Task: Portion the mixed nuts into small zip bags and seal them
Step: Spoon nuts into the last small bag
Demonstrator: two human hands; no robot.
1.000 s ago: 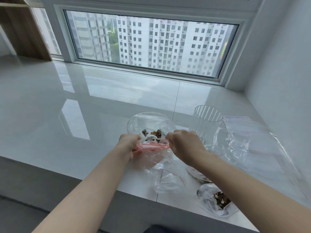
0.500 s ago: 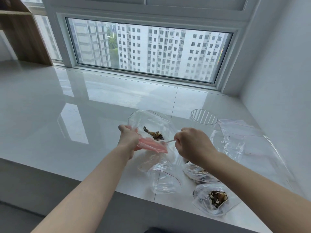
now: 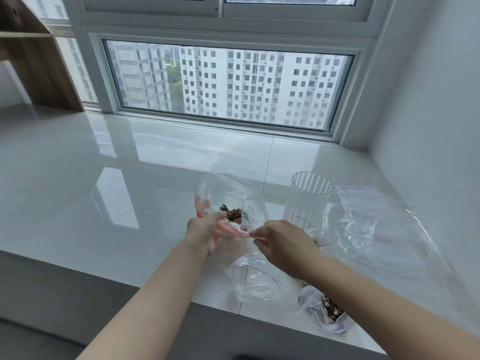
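Holding a small zip bag up over the white table, the left hand grips one end of its pink top strip, fingers curled round it, and the right hand pinches the other end with fingers bent tight. Some brown mixed nuts sit inside this bag, just above the left hand. An empty clear bag lies on the table below the hands. Near the table's front edge, beside the right arm, lies a filled bag with nuts in it. A clear ribbed cup stands upright to the right of the hands. Big clear bags lie flat beside the cup, near the wall
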